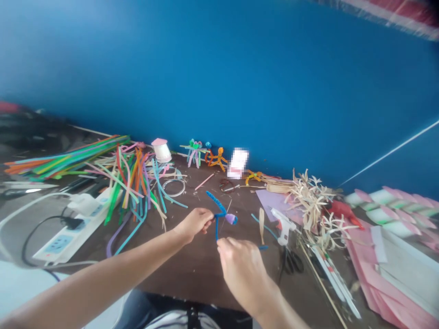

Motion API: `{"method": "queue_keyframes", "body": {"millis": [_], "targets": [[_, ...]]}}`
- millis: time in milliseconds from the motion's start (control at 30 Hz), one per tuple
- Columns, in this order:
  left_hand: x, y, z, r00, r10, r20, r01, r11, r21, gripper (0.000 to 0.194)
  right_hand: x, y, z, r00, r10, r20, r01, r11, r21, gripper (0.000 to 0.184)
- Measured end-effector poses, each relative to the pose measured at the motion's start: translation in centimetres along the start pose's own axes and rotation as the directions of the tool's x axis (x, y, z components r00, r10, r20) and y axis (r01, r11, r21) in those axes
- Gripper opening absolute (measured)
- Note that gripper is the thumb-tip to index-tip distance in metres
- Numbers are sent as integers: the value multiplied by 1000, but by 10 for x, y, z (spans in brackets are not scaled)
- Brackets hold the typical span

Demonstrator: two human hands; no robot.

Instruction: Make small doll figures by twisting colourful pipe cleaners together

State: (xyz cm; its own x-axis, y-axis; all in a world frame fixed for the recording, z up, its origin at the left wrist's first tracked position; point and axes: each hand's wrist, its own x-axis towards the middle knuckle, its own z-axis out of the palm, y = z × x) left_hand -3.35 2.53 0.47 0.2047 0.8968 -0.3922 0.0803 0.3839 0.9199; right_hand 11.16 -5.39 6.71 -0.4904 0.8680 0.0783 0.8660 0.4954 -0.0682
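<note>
In the head view, a blue pipe-cleaner figure [216, 202] is held over the middle of the dark table. One fuzzy arm of it slants up to the left, and a purple-and-blue rounded piece [231, 219] sticks out on its right. My left hand [199, 224] is closed, pinching the figure at its left side. Just below, my right hand [242, 260] is closed with its fingertips on the lower end of a blue strand that hangs from the figure. The fingertips partly hide both gripped spots.
Bundles of coloured pipe cleaners [75, 157] and a power strip [73, 230] lie at left. Finished pipe-cleaner figures [217, 158] and a white cup [161, 151] stand along the blue wall. To the right are a glue gun [284, 227], black-handled scissors [291, 262] and pink paper [363, 260].
</note>
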Motion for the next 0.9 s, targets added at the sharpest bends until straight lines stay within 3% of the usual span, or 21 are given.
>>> {"method": "queue_keyframes", "body": {"millis": [233, 367, 433, 500, 633, 800, 900], "targets": [[-5, 14, -3, 966, -185, 179, 228, 938, -262, 17, -7, 9, 19, 989, 145, -13, -144, 987, 65, 18], [-12, 16, -1, 900, -247, 360, 406, 775, -484, 17, -1, 31, 32, 960, 278, -15, -273, 951, 144, 19], [-16, 16, 1, 901, -236, 364, 407, 750, -522, 15, 4, 43, 37, 955, 295, 13, -286, 913, 290, 19], [-20, 16, 5, 931, -214, 297, 345, 784, -516, 10, 10, 52, 40, 960, 279, 30, -256, 828, 499, 21], [-27, 15, 16, 969, -184, 163, 241, 849, -471, 10, 19, 51, 44, 961, 275, -28, -121, 510, 852, 31], [-34, 9, 29, 968, -121, 221, 211, 869, -448, 14, 26, 40, 48, 926, 376, 37, -119, 199, 973, 22], [-40, 9, 21, 957, -106, 269, 162, 967, -196, 29, 25, 44, 47, 910, 400, 109, -184, 154, 971, 20]]}}
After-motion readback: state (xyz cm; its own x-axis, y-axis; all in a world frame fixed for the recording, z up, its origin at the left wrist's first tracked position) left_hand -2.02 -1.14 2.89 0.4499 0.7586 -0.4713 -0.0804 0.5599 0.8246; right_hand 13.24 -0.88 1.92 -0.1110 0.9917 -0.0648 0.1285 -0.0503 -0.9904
